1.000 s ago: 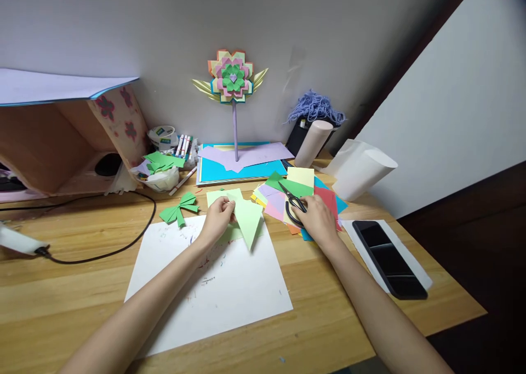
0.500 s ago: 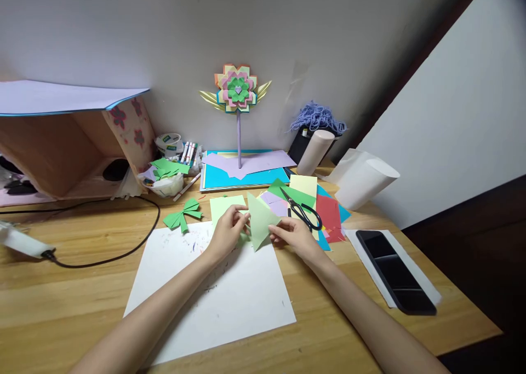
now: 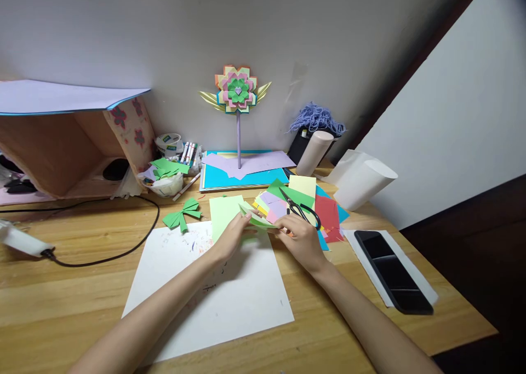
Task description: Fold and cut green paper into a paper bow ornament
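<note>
A light wooden desk (image 3: 61, 303) stands against a plain grey-white wall (image 3: 164, 29). On the desk's left end, a wooden shelf box (image 3: 53, 149) meets that wall. Right of the desk, a dark brown strip (image 3: 415, 62) borders a paler wall panel (image 3: 464, 111), with dark floor (image 3: 485, 253) below.

On the desk (image 3: 82, 292): one white sheet (image 3: 230, 297), one pair of scissors (image 3: 302, 209), one phone (image 3: 392, 270), one green paper bow (image 3: 183, 214), one paper flower (image 3: 237, 91), two white paper rolls (image 3: 314, 152), one tape roll (image 3: 168, 142). Two hands (image 3: 232, 236).
</note>
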{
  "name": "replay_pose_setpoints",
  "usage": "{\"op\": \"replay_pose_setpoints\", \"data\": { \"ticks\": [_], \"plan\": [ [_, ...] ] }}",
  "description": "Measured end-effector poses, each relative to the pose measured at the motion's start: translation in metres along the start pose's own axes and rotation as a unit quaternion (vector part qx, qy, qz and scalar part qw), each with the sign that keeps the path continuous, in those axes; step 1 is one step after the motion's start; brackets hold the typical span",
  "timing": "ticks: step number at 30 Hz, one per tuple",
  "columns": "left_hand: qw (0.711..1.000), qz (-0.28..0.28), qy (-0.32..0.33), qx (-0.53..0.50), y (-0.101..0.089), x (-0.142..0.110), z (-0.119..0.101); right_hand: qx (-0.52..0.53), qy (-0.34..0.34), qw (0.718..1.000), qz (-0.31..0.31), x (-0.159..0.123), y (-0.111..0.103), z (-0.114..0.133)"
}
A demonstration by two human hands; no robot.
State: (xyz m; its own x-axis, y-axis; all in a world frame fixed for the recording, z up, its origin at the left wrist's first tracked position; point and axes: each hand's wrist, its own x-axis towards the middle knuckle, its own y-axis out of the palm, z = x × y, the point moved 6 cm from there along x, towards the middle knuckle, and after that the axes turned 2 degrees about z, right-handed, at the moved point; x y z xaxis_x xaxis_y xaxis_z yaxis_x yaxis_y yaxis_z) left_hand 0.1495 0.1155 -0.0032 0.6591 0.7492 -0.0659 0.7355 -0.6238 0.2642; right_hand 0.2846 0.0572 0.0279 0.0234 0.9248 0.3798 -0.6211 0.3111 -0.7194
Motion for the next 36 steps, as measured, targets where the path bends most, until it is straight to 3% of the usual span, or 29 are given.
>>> {"op": "replay_pose_setpoints", "data": {
  "ticks": [3, 8, 12, 15, 18, 22, 24, 27, 31, 36],
  "plan": [
    [1.0, 0.007, 0.013, 0.012, -0.001, 0.0, -0.004, 0.089, 0.07, 0.993, -0.012, 0.0, 0.0, -0.007],
    [0.999, 0.026, 0.009, -0.031, -0.001, 0.001, -0.002, 0.286, 0.18, 0.941, -0.01, 0.002, 0.009, -0.026],
    [0.998, 0.022, -0.036, -0.056, -0.005, 0.001, 0.008, 0.361, 0.241, 0.901, -0.012, 0.002, 0.016, -0.04],
    [0.997, 0.002, -0.067, -0.038, -0.011, 0.0, 0.015, 0.385, 0.255, 0.887, -0.01, 0.001, 0.021, -0.043],
    [0.998, -0.016, -0.066, -0.015, -0.015, 0.002, 0.018, 0.379, 0.231, 0.896, 0.016, 0.001, 0.025, -0.038],
    [0.994, -0.069, -0.08, 0.005, -0.024, 0.003, 0.022, 0.264, 0.129, 0.955, 0.032, 0.006, 0.011, -0.026],
    [0.993, -0.081, -0.082, 0.007, -0.027, 0.003, 0.022, 0.189, 0.049, 0.976, 0.093, 0.008, 0.006, -0.017],
    [0.993, -0.082, -0.083, 0.015, -0.027, 0.004, 0.022, 0.144, -0.025, 0.974, 0.171, 0.007, 0.005, -0.011],
    [0.995, -0.07, -0.077, 0.005, -0.025, 0.003, 0.021, 0.16, -0.024, 0.969, 0.185, 0.006, 0.01, -0.012],
    [0.996, -0.036, -0.084, 0.002, -0.024, 0.004, 0.021, 0.203, -0.001, 0.969, 0.141, 0.003, 0.017, -0.013]
  ]
}}
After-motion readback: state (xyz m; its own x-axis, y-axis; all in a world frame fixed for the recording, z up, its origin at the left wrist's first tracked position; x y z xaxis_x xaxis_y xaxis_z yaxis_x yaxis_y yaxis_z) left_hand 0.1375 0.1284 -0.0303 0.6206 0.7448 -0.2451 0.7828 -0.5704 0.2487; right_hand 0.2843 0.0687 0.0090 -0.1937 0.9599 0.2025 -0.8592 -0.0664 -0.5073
